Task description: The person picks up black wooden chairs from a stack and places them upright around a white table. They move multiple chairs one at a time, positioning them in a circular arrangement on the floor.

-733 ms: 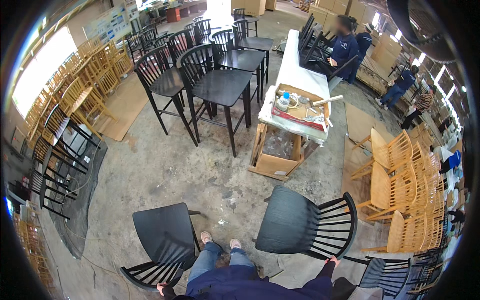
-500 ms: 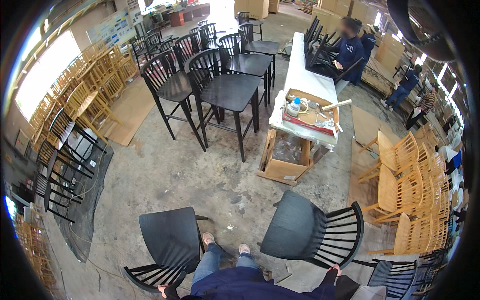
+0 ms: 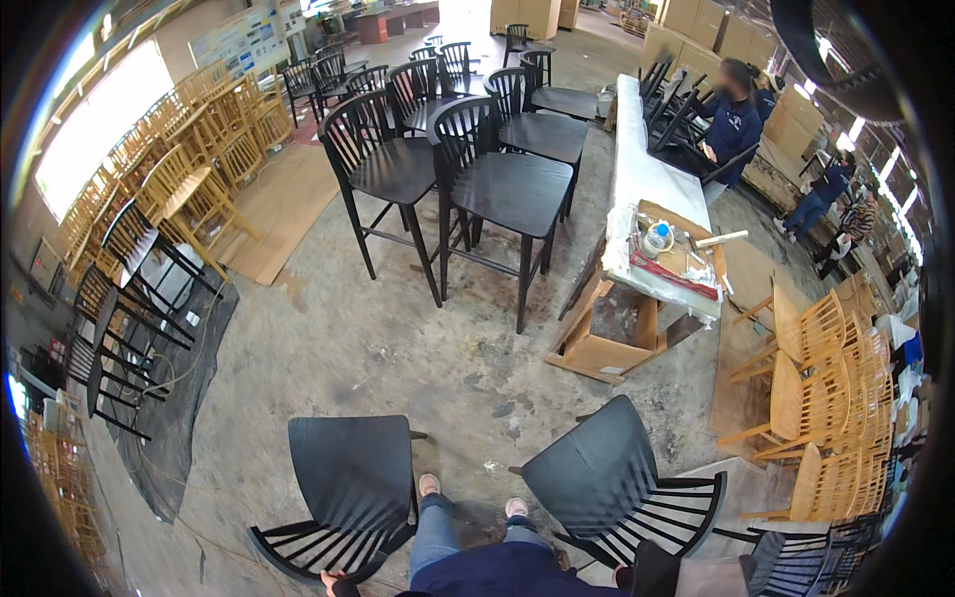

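Note:
Two black spindle-back chairs stand on either side of my legs. My left hand (image 3: 332, 580) is closed round the curved top rail of the left chair (image 3: 350, 460), low in the picture. Only a little of my right hand (image 3: 621, 574) shows past the dark sleeve. It is at the near part of the right chair's back (image 3: 589, 468), and its fingers look closed on the rail. Both chairs' seats point away from me, the right one turned at a slant.
Tall black bar stools (image 3: 507, 189) stand ahead. Right of them is a white-covered workbench (image 3: 657, 164) with a tray, bottle and tools; a person in dark blue stands behind it. Light wooden chairs (image 3: 796, 398) line the right, wooden stools (image 3: 189, 194) the left. A black chair (image 3: 791, 562) stands behind my right arm.
The view has swung a little to the left. The right chair has turned and come nearer my legs, with my right hand drawn in beside it. My left hand keeps its hold.

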`<state>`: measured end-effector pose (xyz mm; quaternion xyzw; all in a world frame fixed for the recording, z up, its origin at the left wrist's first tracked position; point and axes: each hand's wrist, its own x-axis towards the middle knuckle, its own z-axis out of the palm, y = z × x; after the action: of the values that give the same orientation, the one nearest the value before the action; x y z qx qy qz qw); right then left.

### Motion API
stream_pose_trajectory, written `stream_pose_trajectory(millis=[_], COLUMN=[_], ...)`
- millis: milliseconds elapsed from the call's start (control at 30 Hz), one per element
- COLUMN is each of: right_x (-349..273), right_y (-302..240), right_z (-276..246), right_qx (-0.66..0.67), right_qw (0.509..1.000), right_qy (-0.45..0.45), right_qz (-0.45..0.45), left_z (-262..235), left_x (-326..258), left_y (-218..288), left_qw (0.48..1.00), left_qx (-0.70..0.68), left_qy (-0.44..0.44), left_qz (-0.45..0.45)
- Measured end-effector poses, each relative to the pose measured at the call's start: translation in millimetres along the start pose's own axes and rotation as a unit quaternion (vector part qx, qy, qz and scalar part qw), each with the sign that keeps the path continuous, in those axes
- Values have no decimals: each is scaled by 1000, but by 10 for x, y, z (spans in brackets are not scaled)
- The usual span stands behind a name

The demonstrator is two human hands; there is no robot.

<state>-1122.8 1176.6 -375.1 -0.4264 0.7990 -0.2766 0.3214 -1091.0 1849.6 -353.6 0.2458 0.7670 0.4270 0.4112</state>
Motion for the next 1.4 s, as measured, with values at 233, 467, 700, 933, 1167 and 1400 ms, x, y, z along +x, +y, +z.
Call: stream_pose_trajectory(millis=[233,467,700,933,1167,1400], right_x=[-1023,-1538,-1794,-2967,-5613,-5857], right_y=[149,231,448,676,-409,-890], right_z=[74,340,1118,2211,3015,3772], right_qx=[-9,-49,-63,115,-279,-429], right_qw=[998,984,934,706,494,414], right_qy=[-64,-173,-343,-602,-813,-694], right_qz=[-7,-5,82,355,-132,-403], left_z=[145,601,1769,2286,2730,2846], left_x=[702,597,-587,-1379,-1593,-1782], left_y=[233,604,1170,1337,1414,1557], left_qw=[987,930,895,876,897,911], left_qx=[41,56,-29,-152,-74,-146], left_qy=[-123,-339,-401,-418,-429,-349], left_qz=[-90,-134,-193,-186,-72,-163])
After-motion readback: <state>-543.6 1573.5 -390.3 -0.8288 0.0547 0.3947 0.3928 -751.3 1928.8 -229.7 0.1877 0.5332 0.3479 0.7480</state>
